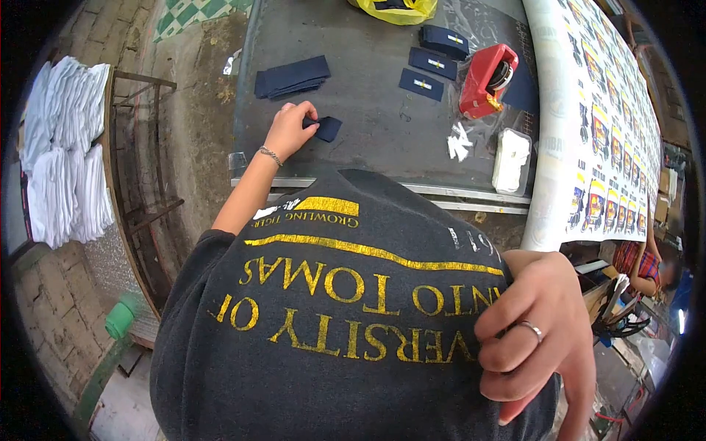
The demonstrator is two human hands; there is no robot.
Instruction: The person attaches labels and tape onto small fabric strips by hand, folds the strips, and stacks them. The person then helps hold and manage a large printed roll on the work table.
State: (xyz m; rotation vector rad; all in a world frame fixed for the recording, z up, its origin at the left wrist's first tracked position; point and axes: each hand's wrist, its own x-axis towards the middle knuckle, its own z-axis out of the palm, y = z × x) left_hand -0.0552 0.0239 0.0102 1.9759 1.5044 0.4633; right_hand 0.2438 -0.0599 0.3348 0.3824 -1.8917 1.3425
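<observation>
My left hand (289, 132), with a bracelet at the wrist, pinches a small dark navy fabric piece (329, 129) at the near left of the table. Just beyond it lies a stack of navy fabric strips (293, 77). My right hand (540, 338), wearing a ring, is raised close to the camera in front of my dark shirt (353, 389). Its fingers are curled in, the thumb is hidden, and nothing shows in them. Across the table are navy pieces with small woven labels (421, 84), in several piles.
A red tape dispenser (485, 82) stands right of the labelled pieces. Nearer are white slips (460, 142) and a clear tub of white pieces (510, 162). A yellow bag (401, 11) sits at the back. Printed sheeting (603, 125) lies right; folded white cloth (66, 147) is stacked left. Another person (640, 268) is far right.
</observation>
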